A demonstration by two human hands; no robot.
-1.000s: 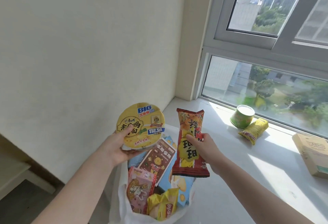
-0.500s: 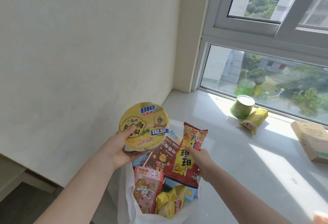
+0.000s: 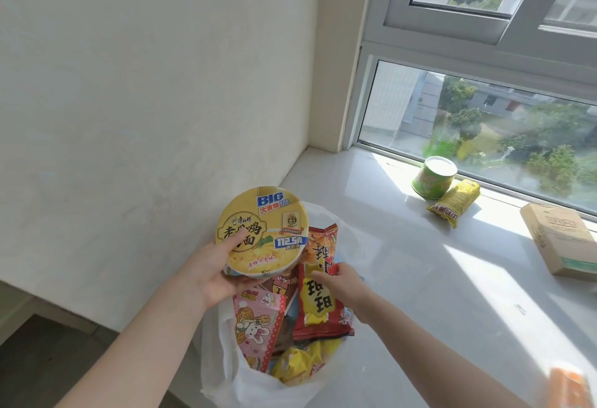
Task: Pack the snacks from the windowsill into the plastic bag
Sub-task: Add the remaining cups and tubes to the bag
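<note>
— Where do the snacks sit?
— Head view: the left grip [image 3: 211,275] clasps a round yellow lidded noodle bowl [image 3: 261,230] above the white plastic bag [image 3: 226,375] at the near left edge of the pale windowsill [image 3: 420,285]. The right grip [image 3: 344,283] pinches a red-and-yellow foil snack packet [image 3: 318,302], which lies in the bag's mouth beside a pink cartoon packet [image 3: 258,320].
— And farther off?
— A green cup [image 3: 433,178] stands just beside a yellow packet [image 3: 454,202] by the glass, with a brown cardboard box [image 3: 562,239] to the right.

A sunlit white windowsill [image 3: 403,278] carries a green tub [image 3: 433,181] tipped near the glass, a yellow snack packet [image 3: 454,202] touching it, a cardboard box [image 3: 563,241] well apart at right, and a filled white plastic bag [image 3: 245,388] at the near edge.
</note>
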